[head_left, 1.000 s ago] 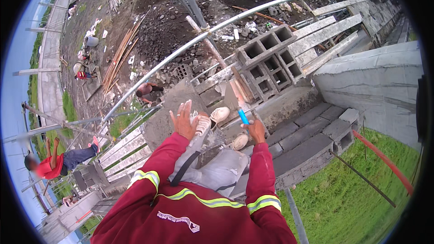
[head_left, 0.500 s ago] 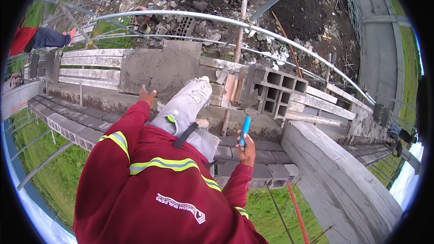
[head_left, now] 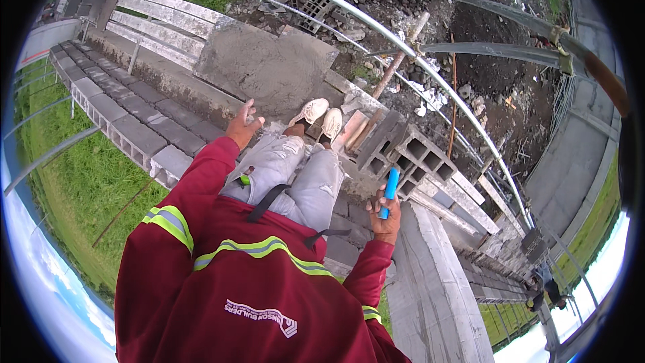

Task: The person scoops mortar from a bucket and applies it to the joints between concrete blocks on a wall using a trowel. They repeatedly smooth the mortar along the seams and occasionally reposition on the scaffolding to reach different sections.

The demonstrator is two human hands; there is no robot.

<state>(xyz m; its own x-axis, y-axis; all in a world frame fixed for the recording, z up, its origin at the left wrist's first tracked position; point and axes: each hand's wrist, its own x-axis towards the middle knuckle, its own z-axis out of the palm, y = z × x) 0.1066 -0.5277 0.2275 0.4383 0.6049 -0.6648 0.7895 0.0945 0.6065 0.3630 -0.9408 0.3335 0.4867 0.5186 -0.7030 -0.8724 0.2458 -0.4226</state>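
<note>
My right hand (head_left: 385, 215) is wrapped round the bright blue handle of a trowel (head_left: 392, 187). Its blade is hard to make out against the grey hollow blocks (head_left: 430, 156) stacked just beyond. My left hand (head_left: 244, 125) holds nothing and has its fingers apart, beside the near edge of a broad grey patch of wet mortar (head_left: 265, 67) spread on a flat board. Between the hands, my two pale shoes (head_left: 320, 121) stand side by side on the planks, close to the mortar.
A course of hollow blocks (head_left: 131, 121) runs along the left above grass. A concrete beam (head_left: 433, 282) lies at the lower right. Metal scaffold pipes (head_left: 430, 64) curve across the far side, over rubble and dark soil. Other people are partly visible at the far edges.
My body and view have turned, so the walkway now slants. One leg was stepping forward; both shoes now show together. The trowel is still in my right hand, its blade now harder to see.
</note>
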